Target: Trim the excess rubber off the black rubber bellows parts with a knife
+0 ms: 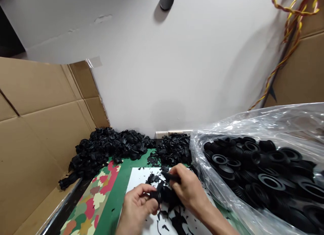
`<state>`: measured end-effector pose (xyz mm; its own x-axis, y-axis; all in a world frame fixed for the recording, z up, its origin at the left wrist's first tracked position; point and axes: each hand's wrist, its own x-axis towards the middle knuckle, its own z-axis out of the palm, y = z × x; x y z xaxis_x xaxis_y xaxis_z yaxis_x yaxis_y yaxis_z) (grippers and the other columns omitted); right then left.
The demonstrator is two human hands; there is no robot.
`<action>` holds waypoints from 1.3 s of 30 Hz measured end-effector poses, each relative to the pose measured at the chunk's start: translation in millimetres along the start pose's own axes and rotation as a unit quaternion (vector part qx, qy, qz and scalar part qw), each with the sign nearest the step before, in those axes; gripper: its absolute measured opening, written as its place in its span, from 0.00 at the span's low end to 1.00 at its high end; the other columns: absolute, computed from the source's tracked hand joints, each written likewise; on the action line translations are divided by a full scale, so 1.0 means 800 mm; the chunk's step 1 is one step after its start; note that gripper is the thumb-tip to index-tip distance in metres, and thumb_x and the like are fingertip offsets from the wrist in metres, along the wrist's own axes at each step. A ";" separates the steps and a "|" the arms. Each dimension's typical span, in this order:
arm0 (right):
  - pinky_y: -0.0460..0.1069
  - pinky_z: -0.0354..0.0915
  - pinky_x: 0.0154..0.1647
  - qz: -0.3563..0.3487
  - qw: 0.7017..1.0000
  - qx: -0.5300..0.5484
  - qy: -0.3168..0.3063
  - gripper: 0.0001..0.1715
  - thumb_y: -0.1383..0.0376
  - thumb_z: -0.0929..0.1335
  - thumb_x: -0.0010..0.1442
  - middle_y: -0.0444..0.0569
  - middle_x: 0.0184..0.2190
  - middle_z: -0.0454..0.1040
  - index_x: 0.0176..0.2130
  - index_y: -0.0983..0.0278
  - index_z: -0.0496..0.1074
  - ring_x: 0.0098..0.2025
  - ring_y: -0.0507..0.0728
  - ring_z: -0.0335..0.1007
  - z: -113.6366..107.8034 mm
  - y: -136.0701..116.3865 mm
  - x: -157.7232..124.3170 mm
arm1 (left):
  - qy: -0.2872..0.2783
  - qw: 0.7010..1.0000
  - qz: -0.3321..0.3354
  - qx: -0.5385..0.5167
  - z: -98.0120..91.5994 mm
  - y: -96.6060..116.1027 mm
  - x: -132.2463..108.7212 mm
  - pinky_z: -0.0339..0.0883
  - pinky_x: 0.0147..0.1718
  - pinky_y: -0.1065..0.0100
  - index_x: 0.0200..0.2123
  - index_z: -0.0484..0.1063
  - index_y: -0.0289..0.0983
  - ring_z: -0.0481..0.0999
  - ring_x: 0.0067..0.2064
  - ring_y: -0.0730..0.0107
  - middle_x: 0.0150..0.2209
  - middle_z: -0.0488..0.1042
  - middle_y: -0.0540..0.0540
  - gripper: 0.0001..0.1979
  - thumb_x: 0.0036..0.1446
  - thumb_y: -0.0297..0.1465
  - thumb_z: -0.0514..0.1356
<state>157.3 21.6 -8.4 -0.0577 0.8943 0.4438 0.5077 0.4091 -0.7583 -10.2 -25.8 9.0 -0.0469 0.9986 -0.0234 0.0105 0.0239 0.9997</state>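
My left hand (138, 202) is closed round a black ribbed rubber part (157, 193), its thumb and fingers pinching the side. Just to the right, my right hand (188, 186) grips a dark, slim, stick-like object (172, 177) whose kind I cannot make out. Both hands are close together over a white board (135, 176). Black rubber scraps (153, 178) lie scattered on the board around and beneath the hands. More dark pieces between the hands blur together, so their shapes are unclear.
A clear plastic bag (202, 171) of black rubber bellows (270, 182) stands at right. Heaps of black rubber pieces (113, 144) and scraps (173, 149) lie against the wall. Cardboard (37, 127) borders the left. A green mat (111, 194) and a patterned strip (93, 201) cover the table.
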 end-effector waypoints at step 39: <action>0.48 0.64 0.24 0.204 0.870 0.448 -0.013 0.19 0.53 0.75 0.44 0.44 0.16 0.71 0.29 0.65 0.76 0.21 0.55 0.68 0.000 -0.035 -0.029 | 0.000 0.964 -0.084 -0.253 0.006 -0.023 0.012 0.63 0.18 0.76 0.35 0.78 0.33 0.72 0.25 0.72 0.26 0.75 0.46 0.16 0.41 0.32 0.72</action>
<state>144.3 -10.6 2.8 -0.0548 0.9974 0.0478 -0.3826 0.0233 -0.9236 -5.9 -16.0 -9.8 -0.0055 0.9828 -0.1846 -0.4863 0.1587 0.8593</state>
